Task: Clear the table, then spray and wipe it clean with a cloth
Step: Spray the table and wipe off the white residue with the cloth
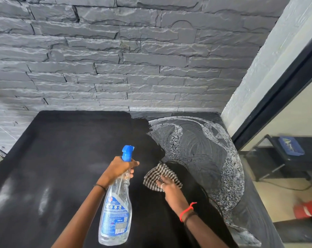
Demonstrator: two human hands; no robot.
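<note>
A black table fills the lower view, with wet swirled wipe marks and speckled droplets across its right half. My left hand grips the neck of a clear spray bottle with a blue nozzle and blue label; the nozzle points away from me toward the wall. My right hand lies flat, fingers spread, pressing a black-and-white striped cloth onto the table near its middle. Long dark hair hangs down beside my right arm.
A grey stone-brick wall backs the table. To the right stand a white wall corner and a black-framed glass panel. Beyond the glass are a low black stand with a blue box and a red object on the floor.
</note>
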